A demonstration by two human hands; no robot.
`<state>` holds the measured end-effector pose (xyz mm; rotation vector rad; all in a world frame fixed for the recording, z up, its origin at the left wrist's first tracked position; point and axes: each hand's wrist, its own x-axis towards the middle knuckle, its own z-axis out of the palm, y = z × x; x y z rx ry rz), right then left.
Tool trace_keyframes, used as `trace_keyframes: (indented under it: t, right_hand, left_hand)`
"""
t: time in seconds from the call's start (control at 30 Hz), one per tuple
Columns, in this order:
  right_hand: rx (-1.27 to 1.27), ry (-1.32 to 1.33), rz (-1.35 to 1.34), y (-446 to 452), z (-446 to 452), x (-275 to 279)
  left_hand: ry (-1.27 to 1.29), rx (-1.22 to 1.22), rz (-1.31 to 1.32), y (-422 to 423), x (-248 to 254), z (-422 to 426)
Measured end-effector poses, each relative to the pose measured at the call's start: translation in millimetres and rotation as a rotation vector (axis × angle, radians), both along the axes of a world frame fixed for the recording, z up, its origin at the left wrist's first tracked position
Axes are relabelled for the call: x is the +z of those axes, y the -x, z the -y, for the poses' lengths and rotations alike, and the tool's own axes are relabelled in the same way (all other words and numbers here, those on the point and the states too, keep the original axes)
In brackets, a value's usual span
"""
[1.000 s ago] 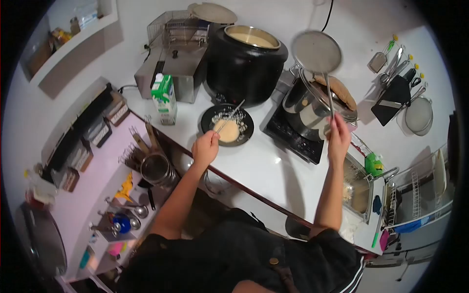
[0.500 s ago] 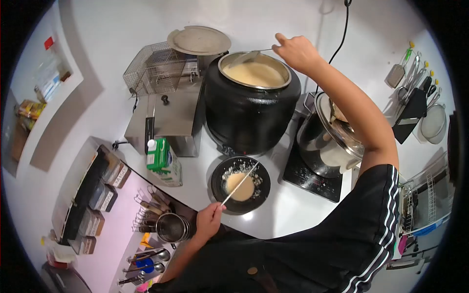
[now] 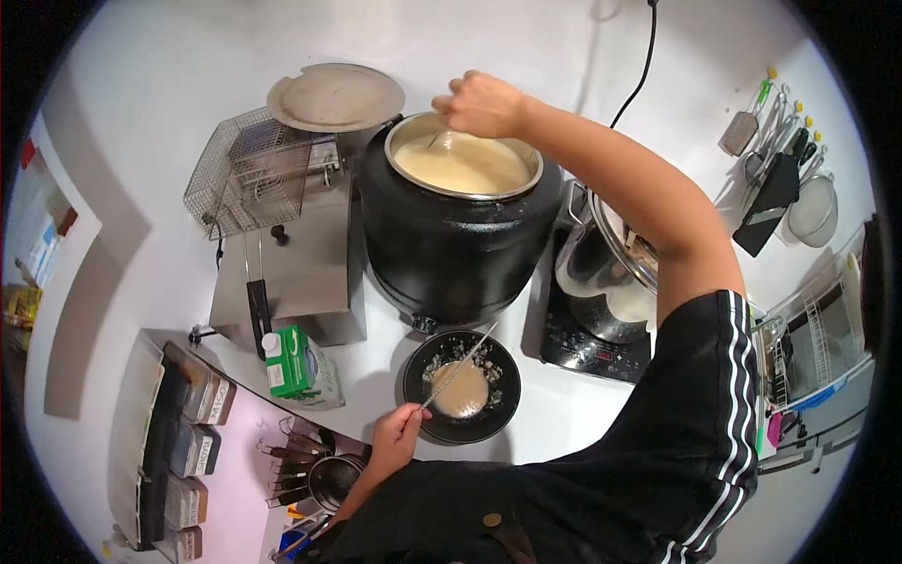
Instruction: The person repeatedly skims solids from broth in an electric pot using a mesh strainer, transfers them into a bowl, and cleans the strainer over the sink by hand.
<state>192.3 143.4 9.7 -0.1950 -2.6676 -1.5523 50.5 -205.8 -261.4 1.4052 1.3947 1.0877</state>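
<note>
My left hand (image 3: pixel 398 432) is closed round the near end of a thin pale stick (image 3: pixel 460 365), which slants across a black bowl (image 3: pixel 507 411). Beige liquid (image 3: pixel 460 390) lies in the bowl, with light crumbs stuck to its inner wall. Above the big black soup kettle (image 3: pixel 456 249), my right hand (image 3: pixel 480 103) is closed on a metal utensil (image 3: pixel 437 137) that reaches into the creamy soup (image 3: pixel 465 167). The utensil's head is hidden by the soup and my hand, so its kind cannot be made out now.
A green-and-white carton (image 3: pixel 305 368) stands left of the bowl. Behind it are a steel fryer (image 3: pixel 282 291), a wire basket (image 3: pixel 246 174) and a round metal lid (image 3: pixel 335 97). At right, a steel pot (image 3: pixel 583 273) sits on an induction cooker (image 3: pixel 597 360). Utensils hang on the wall.
My right hand has moved left over the kettle, and the utensil that rested at the rim now dips into the soup. My left hand still holds the stick over the bowl. The view has shifted.
</note>
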Motion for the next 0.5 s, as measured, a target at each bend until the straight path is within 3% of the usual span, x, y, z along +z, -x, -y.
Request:
trace_keyframes:
  t: [0.27, 0.37, 0.5]
  right_hand:
    - [-0.151, 0.017, 0.099, 10.9, -15.5, -38.3]
    - [-0.187, 0.116, 0.118, 6.2, -10.8, -32.9]
    - [-0.425, 0.199, 0.139, 2.6, 3.7, -14.1]
  left_hand:
    - [0.087, -0.014, 0.075, 4.6, -9.2, -8.3]
    - [0.083, -0.024, 0.065, 4.7, -10.6, -7.9]
    - [0.066, -0.011, 0.112, 2.2, -11.0, -4.5]
